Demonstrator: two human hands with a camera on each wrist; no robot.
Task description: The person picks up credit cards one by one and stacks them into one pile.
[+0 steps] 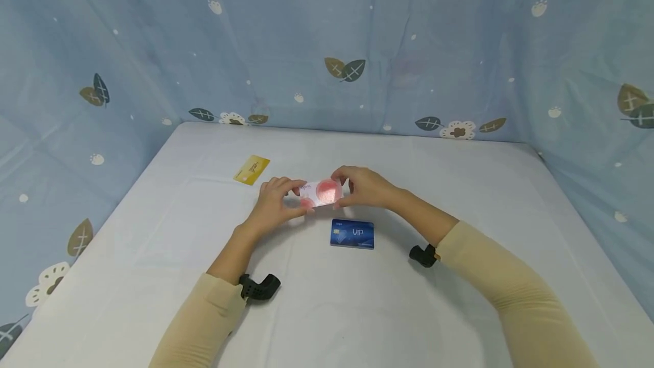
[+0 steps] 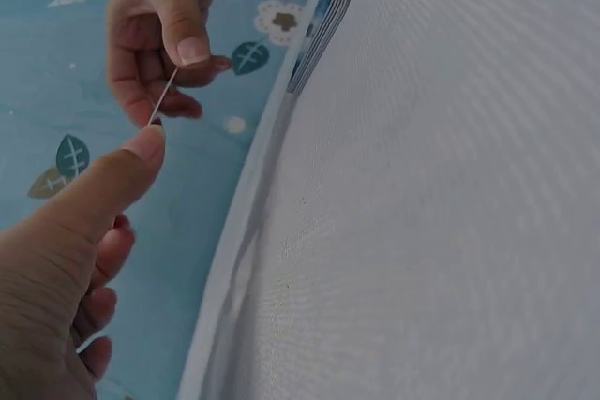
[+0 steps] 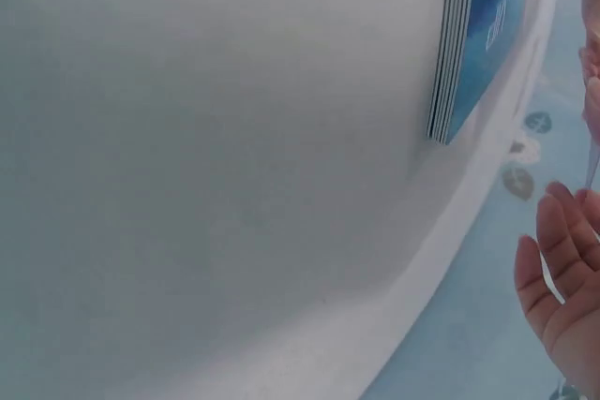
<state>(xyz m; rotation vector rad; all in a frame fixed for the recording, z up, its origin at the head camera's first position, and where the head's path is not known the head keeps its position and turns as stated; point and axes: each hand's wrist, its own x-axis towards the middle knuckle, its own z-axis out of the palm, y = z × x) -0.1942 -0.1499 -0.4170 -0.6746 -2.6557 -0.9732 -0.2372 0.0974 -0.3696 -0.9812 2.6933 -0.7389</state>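
A white card with pink circles (image 1: 322, 192) is held up over the table between both hands. My left hand (image 1: 276, 200) pinches its left end, thumb below and fingers above. At the right end, my right hand (image 1: 365, 187) grips it by the corners between thumb and fingers. Seen from the left wrist, the card (image 2: 163, 94) is edge-on, a thin line running from one thumb to the other. Just below the hands in the head view lies a stack of blue VIP cards (image 1: 352, 234); its layered edges (image 3: 452, 53) show in the right wrist view.
A yellow card (image 1: 252, 170) lies beyond the left hand, toward the back left of the white-covered table (image 1: 327, 311). Blue cloth (image 1: 286, 27) with leaf and flower prints hangs behind the table and along both sides. Each wrist wears a black camera mount (image 1: 260, 287).
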